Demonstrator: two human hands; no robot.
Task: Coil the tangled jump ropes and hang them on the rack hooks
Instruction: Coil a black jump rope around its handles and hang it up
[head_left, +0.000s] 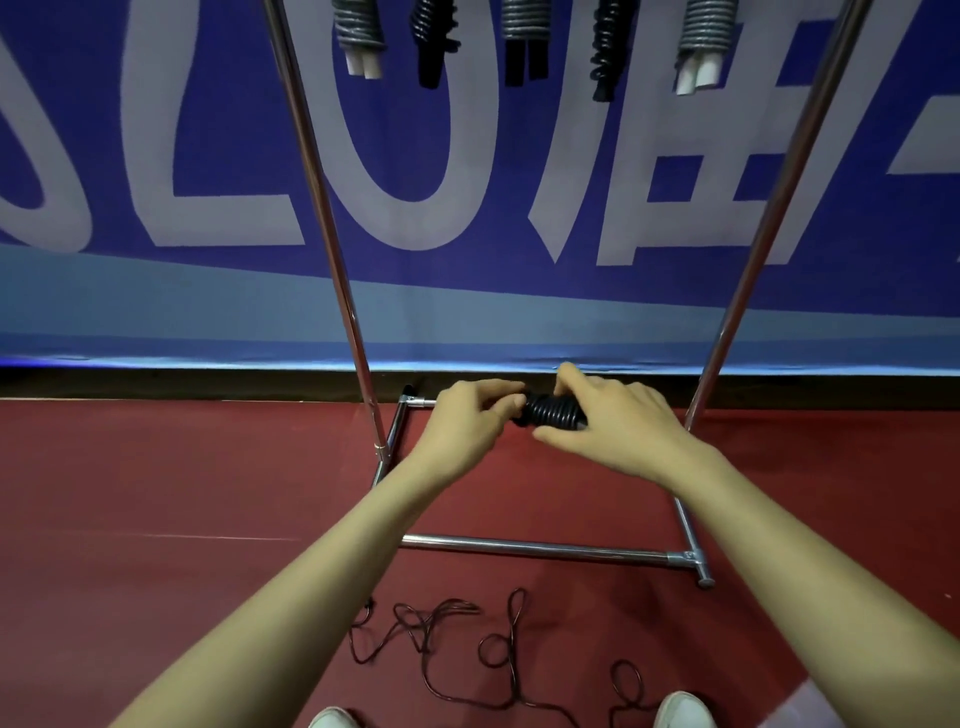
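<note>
Jump rope, loose and tangled, lies on the red floor just in front of the rack, near two white shoes. Over the rack's base, both hands clamp a black coiled rope: the left hand pinches its end and the right hand curls over it. Five coiled ropes hang at the rack's top, before a blue banner.

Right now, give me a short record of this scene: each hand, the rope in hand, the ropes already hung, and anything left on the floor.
black coil: held above the floor, in front of the rack
left hand: pinches one end of it
right hand: grips the other end
hung ropes: five bundles, grey and black alternating; hooks out of view
floor rope: thin, dark, tangled
</note>
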